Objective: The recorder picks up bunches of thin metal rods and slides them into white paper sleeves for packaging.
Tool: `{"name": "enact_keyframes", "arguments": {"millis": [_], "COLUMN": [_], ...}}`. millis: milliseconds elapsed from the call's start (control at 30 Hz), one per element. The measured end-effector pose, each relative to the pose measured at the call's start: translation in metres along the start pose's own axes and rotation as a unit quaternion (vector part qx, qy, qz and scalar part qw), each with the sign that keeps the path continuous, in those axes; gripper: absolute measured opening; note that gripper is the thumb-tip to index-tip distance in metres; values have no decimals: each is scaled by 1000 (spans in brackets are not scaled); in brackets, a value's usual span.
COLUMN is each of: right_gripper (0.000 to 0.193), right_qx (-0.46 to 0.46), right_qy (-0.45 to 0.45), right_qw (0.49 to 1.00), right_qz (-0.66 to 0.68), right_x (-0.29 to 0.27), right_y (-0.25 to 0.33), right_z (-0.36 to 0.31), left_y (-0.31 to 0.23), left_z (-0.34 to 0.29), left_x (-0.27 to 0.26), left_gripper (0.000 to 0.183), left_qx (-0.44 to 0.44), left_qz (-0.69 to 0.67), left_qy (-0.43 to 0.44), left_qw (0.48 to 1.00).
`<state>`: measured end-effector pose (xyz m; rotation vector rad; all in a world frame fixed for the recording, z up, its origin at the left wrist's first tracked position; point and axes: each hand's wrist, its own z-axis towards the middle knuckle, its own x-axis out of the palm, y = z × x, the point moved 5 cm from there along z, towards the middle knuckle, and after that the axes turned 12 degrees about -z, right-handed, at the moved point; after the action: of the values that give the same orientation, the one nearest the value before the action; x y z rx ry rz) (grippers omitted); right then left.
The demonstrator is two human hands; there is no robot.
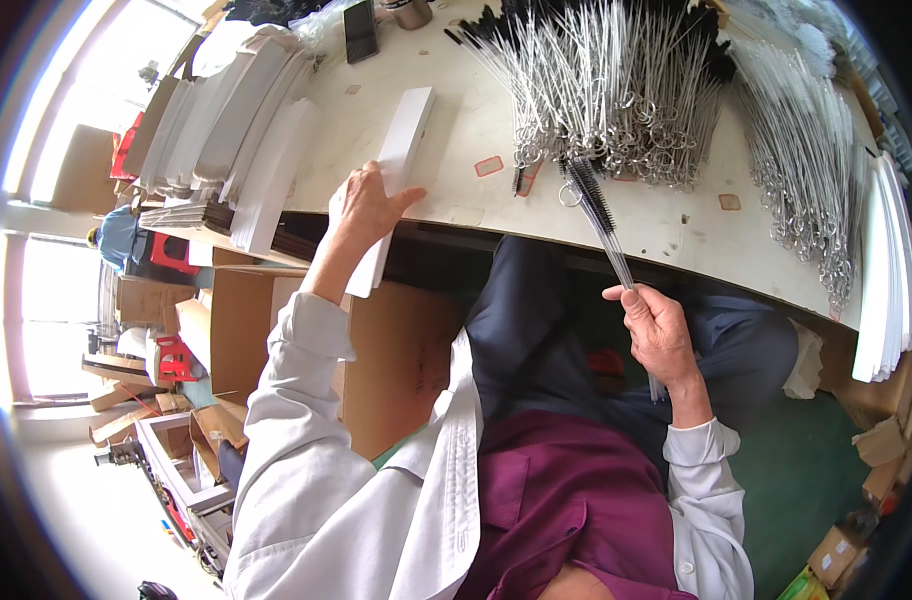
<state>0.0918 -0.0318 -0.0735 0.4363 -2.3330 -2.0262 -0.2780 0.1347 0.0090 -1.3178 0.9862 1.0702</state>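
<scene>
My left hand [364,208] lies over a long, narrow white box [406,135], its thumb stretched out to the right across it. The box's near end sticks out past the table edge. In my right hand [660,335] is a slim black-bristled wire brush set [604,220], gripped by its lower part. Its bristles point up toward the table, and a metal ring [569,196] shows beside its upper end. How many brushes I hold cannot be made out. Just beyond lies a big heap of wire brushes [616,90] with looped ends toward me.
A stack of white boxes [211,125] stands at the left. More looped wires [801,160] and white flat boxes [888,270] lie at the right. A phone [360,32] and metal cup [408,12] sit at the back. An open carton [401,345] stands below the table edge.
</scene>
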Motion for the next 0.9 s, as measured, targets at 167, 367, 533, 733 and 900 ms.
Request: {"name": "enact_keyframes", "arguments": {"millis": [167,367,533,733,900], "right_gripper": [45,42,41,41,44], "right_qx": [2,34,31,110,129], "right_qy": [-32,1,68,182,244], "right_qw": [997,994,995,977,961], "right_qz": [-70,-102,-72,5,7], "right_x": [1,10,25,40,53], "right_y": [0,24,40,48,45], "right_z": [-1,-9,-19,-36,-35], "left_y": [13,8,10,-14,-15], "left_z": [9,-2,4,-2,7], "left_x": [2,0,42,47,51], "left_gripper": [62,48,51,47,50], "left_qx": [-25,-181,-169,-142,-94], "left_qz": [-36,-614,-790,-823,-856], "left_qy": [36,90,187,90,93], "left_qw": [998,763,559,542,500]}}
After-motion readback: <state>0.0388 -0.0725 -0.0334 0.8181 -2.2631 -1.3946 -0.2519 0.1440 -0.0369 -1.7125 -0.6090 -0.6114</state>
